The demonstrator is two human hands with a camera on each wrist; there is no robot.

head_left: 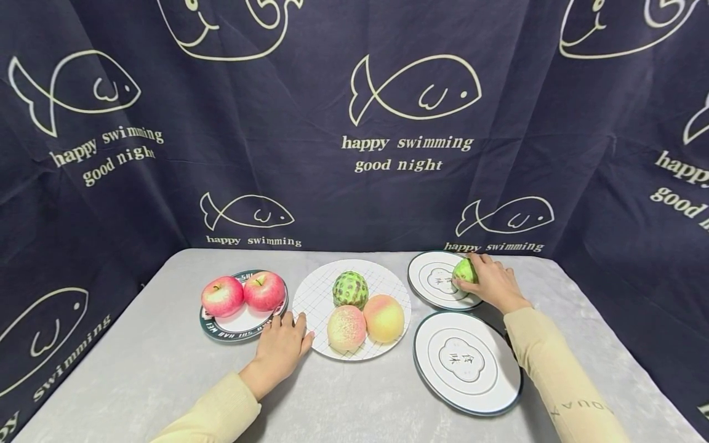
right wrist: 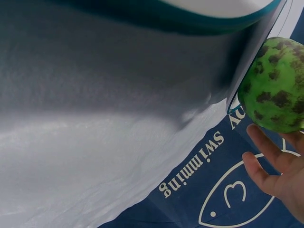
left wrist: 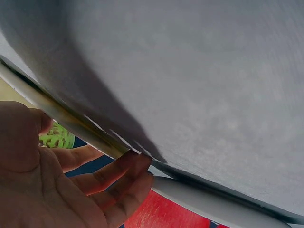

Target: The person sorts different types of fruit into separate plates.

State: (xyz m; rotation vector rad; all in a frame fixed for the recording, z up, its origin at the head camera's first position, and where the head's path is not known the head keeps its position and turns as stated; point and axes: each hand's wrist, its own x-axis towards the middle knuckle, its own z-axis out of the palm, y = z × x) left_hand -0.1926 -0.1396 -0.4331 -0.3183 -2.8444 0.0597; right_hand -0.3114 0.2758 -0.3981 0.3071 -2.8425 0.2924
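Note:
My right hand [head_left: 496, 282] grips a green custard apple [head_left: 464, 271] at the small dark-rimmed plate [head_left: 425, 295] at the back right. In the right wrist view the dark-blotched custard apple [right wrist: 278, 88] shows close by the plate, with fingers curving around it. My left hand [head_left: 281, 346] rests between the plate of apples and the round grid-lined plate [head_left: 310, 289], its fingers loosely extended and holding nothing. In the left wrist view the fingertips [left wrist: 140, 161] of that hand lie right at the plate rims. A second custard apple [head_left: 350, 289] and two peaches [head_left: 346, 328] sit on the grid-lined plate.
Two red apples [head_left: 223, 296] lie on a dark-rimmed oval plate [head_left: 227, 332] at the left. A larger white plate [head_left: 468, 394] with a dark rim stands at the front right, below my right forearm. Behind the grey table [head_left: 138, 369] hangs a navy fish-print cloth [head_left: 310, 154].

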